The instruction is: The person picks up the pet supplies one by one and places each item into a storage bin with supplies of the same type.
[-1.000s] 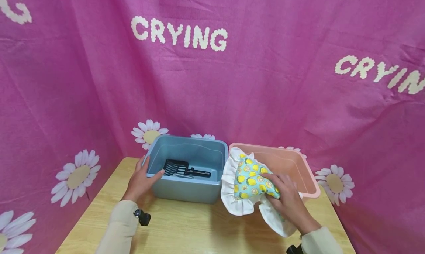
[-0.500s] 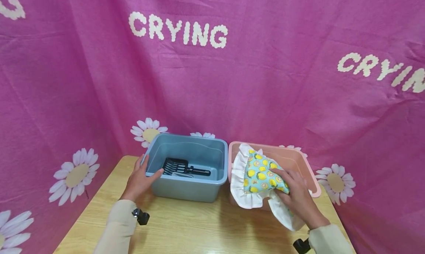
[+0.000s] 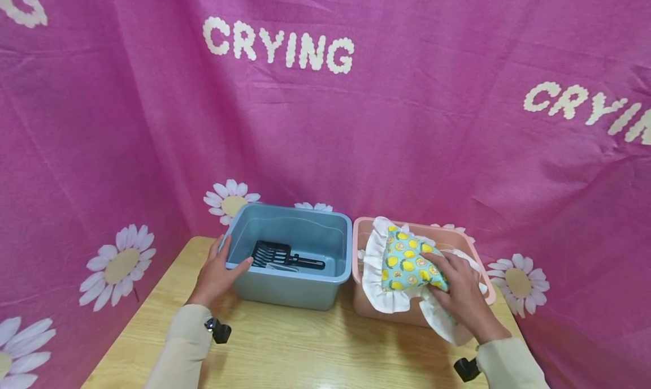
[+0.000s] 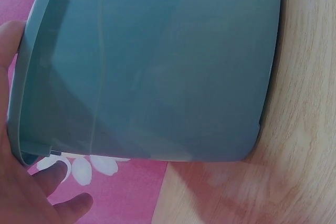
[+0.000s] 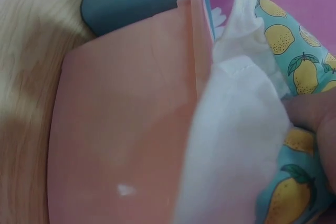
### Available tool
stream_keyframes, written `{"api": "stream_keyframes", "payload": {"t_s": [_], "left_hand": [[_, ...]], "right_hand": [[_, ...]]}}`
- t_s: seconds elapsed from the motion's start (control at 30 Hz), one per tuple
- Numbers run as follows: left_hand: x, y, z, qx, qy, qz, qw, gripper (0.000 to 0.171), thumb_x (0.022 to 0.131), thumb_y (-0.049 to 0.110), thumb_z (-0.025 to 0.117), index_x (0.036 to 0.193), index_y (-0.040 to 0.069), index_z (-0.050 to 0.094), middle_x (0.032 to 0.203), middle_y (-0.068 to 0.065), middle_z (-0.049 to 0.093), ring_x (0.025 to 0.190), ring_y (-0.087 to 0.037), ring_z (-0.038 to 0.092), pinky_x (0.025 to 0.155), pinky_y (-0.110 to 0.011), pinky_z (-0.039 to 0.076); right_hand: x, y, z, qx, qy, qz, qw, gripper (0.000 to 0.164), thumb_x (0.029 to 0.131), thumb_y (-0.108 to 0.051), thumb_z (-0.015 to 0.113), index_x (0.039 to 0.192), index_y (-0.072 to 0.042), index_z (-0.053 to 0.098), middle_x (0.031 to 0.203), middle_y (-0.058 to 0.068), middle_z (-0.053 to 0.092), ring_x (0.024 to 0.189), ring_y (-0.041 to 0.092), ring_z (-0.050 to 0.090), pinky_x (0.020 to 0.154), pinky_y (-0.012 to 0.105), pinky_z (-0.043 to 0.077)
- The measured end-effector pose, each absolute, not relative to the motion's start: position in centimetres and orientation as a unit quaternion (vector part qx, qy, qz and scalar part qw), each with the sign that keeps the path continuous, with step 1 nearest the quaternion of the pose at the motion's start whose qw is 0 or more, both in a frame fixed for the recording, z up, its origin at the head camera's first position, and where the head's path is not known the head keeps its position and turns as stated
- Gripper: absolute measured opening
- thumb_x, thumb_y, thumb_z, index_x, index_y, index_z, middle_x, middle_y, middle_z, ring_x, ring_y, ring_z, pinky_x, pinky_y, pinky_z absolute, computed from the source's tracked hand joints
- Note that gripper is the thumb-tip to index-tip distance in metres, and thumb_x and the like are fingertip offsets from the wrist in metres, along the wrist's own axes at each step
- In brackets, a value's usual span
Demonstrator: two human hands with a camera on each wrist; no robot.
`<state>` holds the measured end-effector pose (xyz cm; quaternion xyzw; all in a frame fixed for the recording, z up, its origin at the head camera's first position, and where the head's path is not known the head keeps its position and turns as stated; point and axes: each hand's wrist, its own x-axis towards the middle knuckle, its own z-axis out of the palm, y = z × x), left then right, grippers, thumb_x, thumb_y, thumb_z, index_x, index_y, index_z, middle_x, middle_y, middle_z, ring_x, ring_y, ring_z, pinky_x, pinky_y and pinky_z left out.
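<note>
My left hand rests at the front left corner of a blue-grey plastic bin. In the head view its fingers lie along the left rim and its thumb at the front rim. Inside that bin lies a black slotted litter scoop with a clear piece beside it. My right hand grips a turquoise lemon-print cloth with a white ruffled edge, bunched between thumb and fingers. The cloth hangs over the front of a pink bin, hiding much of its opening. In the right wrist view, the white ruffle overlaps the bin's rim.
Both bins stand side by side on a light wooden table, near its back edge. A magenta curtain with white letters and daisies closes off the back and sides. Something white shows inside the pink bin's right side.
My right hand has carried the lemon-print cloth to the right and a little farther back, over the pink bin. My left hand stays at the blue-grey bin's corner.
</note>
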<state>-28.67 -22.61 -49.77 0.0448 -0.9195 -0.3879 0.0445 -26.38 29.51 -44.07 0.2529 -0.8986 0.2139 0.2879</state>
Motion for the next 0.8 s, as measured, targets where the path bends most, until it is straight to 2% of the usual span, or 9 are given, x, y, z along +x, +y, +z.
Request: {"api": "stream_keyframes", "payload": {"t_s": [0.23,0.47,0.8], "left_hand": [[-28.7,-22.6,-49.5,0.043,-0.921,-0.385,0.047,0.101,0.084,0.068,0.056,0.157,0.02,0.004,0.162,-0.008,-0.003,0.141,-0.044,0.019,0.101,-0.068,0.031],[-28.8,-22.5,-49.4,0.048,-0.919,-0.39,0.042,0.102,0.083,0.069,0.056,0.156,0.022,0.003,0.162,-0.007,-0.004,0.141,-0.043,0.018,0.101,-0.069,0.031],[-28.6,-22.5,-49.6,0.046,-0.919,-0.389,0.041,0.102,0.083,0.069,0.056,0.157,0.021,0.004,0.162,-0.009,-0.003,0.141,-0.043,0.018,0.101,-0.068,0.031]], "right_hand": [[-27.3,30.0,-43.8,0.232,-0.908,0.212,0.277,0.072,0.066,-0.002,0.085,0.13,-0.02,0.058,0.129,0.02,0.051,0.116,0.041,0.041,0.085,0.065,0.028],[-28.0,30.2,-44.0,0.227,-0.912,0.2,0.275,0.072,0.066,-0.003,0.086,0.13,-0.021,0.057,0.13,0.022,0.05,0.117,0.044,0.04,0.086,0.064,0.027],[-29.4,30.1,-44.6,0.261,-0.896,0.175,0.313,0.072,0.064,-0.004,0.086,0.129,-0.019,0.059,0.13,0.019,0.052,0.116,0.041,0.043,0.087,0.061,0.027]]}}
